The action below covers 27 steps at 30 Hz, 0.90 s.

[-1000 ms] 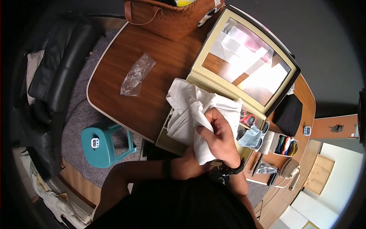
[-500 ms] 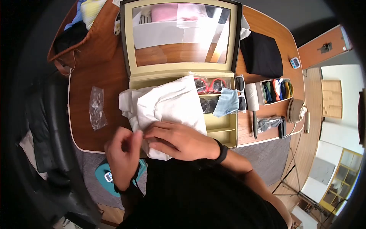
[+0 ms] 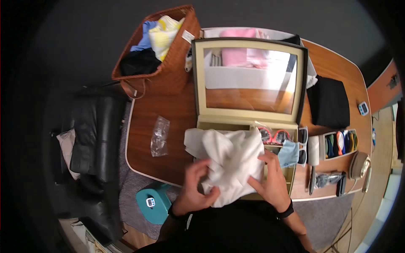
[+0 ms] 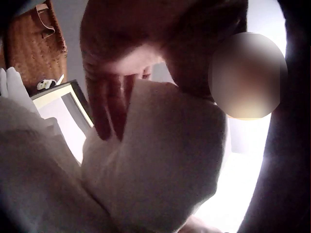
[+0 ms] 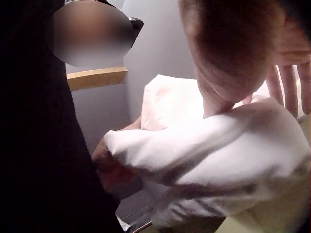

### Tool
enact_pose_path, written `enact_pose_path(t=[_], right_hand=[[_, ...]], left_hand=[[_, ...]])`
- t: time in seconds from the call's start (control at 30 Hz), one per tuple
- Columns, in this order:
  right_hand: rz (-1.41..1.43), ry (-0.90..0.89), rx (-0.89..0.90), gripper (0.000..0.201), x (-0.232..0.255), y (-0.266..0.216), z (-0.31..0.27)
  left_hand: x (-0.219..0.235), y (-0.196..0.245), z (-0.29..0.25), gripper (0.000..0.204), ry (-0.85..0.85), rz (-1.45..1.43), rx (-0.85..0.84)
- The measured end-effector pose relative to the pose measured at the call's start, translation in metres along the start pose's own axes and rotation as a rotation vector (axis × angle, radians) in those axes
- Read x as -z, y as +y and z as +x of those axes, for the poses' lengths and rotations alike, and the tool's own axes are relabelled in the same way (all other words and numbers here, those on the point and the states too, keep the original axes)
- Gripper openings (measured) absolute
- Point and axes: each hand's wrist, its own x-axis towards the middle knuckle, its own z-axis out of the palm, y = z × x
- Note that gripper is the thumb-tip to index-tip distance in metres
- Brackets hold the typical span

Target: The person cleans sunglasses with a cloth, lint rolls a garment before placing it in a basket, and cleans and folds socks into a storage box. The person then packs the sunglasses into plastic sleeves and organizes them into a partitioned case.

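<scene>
A crumpled white cloth (image 3: 232, 158), blurred in places, lies over the open cream-lined glasses case (image 3: 249, 116) in the head view. My left hand (image 3: 189, 192) is at its left side, fingers and thumb spread apart at the folds. Opposite it, my right hand (image 3: 273, 185) has its thumb and fingertips at the cloth's right edge. The left wrist view shows long fingers (image 4: 102, 114) against the fabric, the thumb tip hidden behind a raised flap. From the right wrist, the thumb goes behind a fold of cloth (image 5: 214, 150) while the other fingers hang fairly straight.
Red-framed glasses (image 3: 274, 135) and a light blue cloth (image 3: 289, 154) sit in the case's right part. Clear plastic wrap (image 3: 160, 137) lies left. A woven basket (image 3: 179, 63) stands behind. Right are black folded fabric (image 3: 331, 103), a lint roller (image 3: 313, 152) and a teal stool (image 3: 154, 211) below.
The hands were together gripping the cloth, then came apart over it as it lay flatter; now they are at its two sides and it is bunched up. The head view has shifted.
</scene>
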Motion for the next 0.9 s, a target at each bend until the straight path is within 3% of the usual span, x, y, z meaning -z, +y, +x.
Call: enact_pose_path(t=[0.07, 0.1, 0.17, 0.3, 0.5, 0.57, 0.6, 0.63, 0.7, 0.73, 0.77, 0.83, 0.9], right_hand=[[0.022, -0.006, -0.008, 0.063, 0.001, 0.005, 0.001], [0.029, -0.016, -0.038, 0.063, 0.001, 0.007, 0.001], [0.047, -0.001, -0.058, 0.068, -0.003, 0.009, 0.001], [0.381, -0.069, -0.204, 0.087, 0.002, 0.002, 0.012], [0.527, -0.168, -0.185, 0.079, -0.018, 0.021, 0.018], [0.55, -0.172, -0.133, 0.07, -0.012, 0.01, 0.017], [0.706, -0.203, -0.143, 0.068, -0.012, 0.009, 0.013], [0.863, -0.237, -0.154, 0.065, -0.011, 0.007, 0.012], [0.824, -0.256, -0.115, 0.067, 0.001, -0.003, 0.012], [0.954, -0.209, -0.127, 0.07, 0.005, -0.006, 0.01], [1.086, -0.162, -0.141, 0.073, 0.008, -0.01, 0.008], [1.029, -0.244, -0.063, 0.091, 0.017, -0.007, 0.008], [1.073, -0.322, 0.064, 0.097, 0.014, 0.003, 0.004]], left_hand=[[0.006, 0.001, 0.004, 0.068, -0.137, 0.036, -0.065], [0.007, 0.002, 0.011, 0.068, -0.129, 0.054, -0.074], [0.011, -0.008, 0.025, 0.066, 0.002, 0.081, 0.212], [0.026, -0.023, 0.022, 0.073, 0.002, 0.233, 0.357], [0.023, -0.026, 0.015, 0.092, 0.014, 0.246, 0.208], [0.021, -0.013, 0.013, 0.099, 0.077, 0.421, 0.117], [0.023, -0.021, 0.007, 0.116, 0.085, 0.398, 0.16], [0.022, -0.023, 0.007, 0.116, 0.089, 0.394, 0.152], [0.02, -0.026, 0.007, 0.128, 0.201, 0.007, -0.044], [0.022, -0.032, 0.002, 0.135, 0.207, -0.179, 0.022], [0.022, -0.023, 0.005, 0.135, 0.212, -0.181, 0.017], [0.024, -0.002, 0.008, 0.132, 0.117, -0.583, 0.188], [0.026, -0.002, 0.005, 0.13, 0.101, -0.586, 0.2]])
